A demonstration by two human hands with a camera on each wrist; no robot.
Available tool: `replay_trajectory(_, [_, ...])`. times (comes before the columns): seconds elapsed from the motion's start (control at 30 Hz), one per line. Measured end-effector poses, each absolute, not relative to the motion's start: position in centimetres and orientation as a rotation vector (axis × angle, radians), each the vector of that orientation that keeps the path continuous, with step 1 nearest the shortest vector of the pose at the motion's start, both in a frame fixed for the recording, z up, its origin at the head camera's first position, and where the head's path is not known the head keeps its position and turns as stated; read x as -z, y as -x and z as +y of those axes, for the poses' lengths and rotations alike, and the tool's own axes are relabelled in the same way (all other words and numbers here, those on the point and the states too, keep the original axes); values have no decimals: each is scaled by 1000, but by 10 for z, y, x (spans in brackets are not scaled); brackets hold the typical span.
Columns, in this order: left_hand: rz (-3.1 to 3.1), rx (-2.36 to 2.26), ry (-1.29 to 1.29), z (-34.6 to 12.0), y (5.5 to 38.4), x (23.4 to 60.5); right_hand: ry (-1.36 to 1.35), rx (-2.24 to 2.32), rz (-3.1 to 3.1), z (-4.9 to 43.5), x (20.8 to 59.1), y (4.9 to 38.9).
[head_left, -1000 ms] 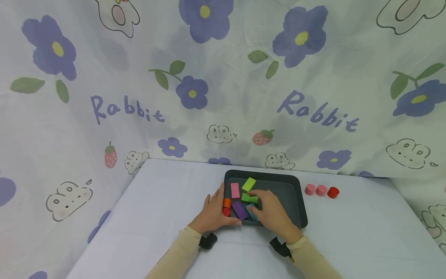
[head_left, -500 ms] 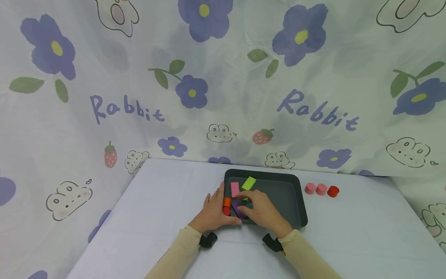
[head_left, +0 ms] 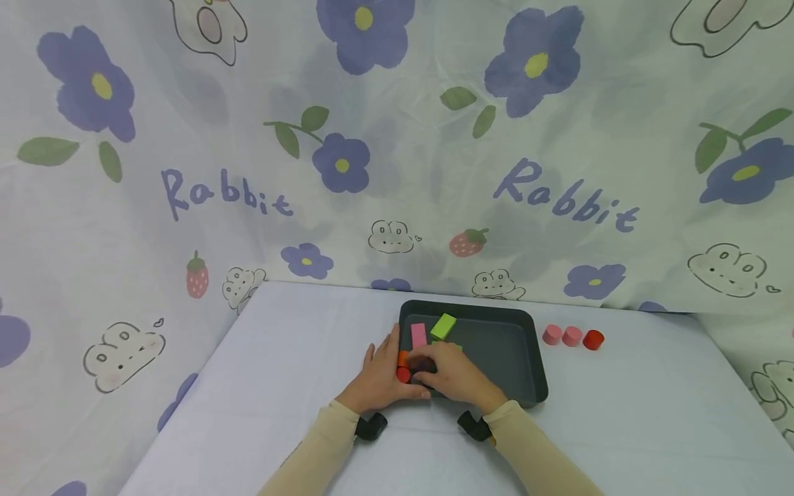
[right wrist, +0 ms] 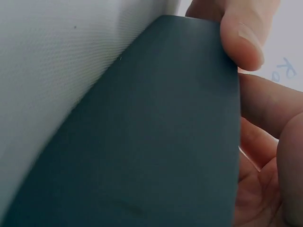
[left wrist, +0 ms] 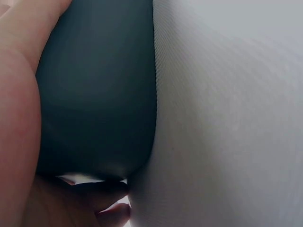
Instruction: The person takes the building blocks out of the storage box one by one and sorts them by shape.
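In the head view my left hand (head_left: pixel 382 375) rests along the left front corner of the dark grey tray (head_left: pixel 511 310), fingers along its left wall and thumb by the front rim. My right hand (head_left: pixel 455 372) reaches over the front rim with bent fingers and the thumb apart. Purple shows dimly between them, where the purple block (head_left: pixel 423 365) lies; whether they pinch it I cannot tell. An orange piece (head_left: pixel 403 359) and a red cylinder (head_left: pixel 404 375) lie close to both hands. Behind are a pink block (head_left: pixel 418 335) and a lime green block (head_left: pixel 443 326). The blue block is hidden.
Two pink cylinders (head_left: pixel 552 335) and a red cylinder (head_left: pixel 593 339) stand on the white table (head_left: pixel 322 324) right of the tray. A patterned curtain (head_left: pixel 397 172) hangs behind the table. The wrist views show mostly the tray's outer wall (left wrist: pixel 99 94).
My right hand has moved left inside the tray, from over the green and blue blocks to over the purple one. The left hand and the tray stay where they were.
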State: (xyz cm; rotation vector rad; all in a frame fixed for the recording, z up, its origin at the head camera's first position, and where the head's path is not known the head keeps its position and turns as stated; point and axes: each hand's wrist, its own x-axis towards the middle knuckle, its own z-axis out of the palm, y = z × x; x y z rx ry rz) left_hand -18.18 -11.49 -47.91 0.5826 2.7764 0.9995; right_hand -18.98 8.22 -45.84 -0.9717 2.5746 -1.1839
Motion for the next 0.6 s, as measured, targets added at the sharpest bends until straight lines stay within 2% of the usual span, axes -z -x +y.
replay_trajectory(0.6, [2771, -995, -585, -115, 183, 480, 1169, 982, 2572, 77, 462, 200])
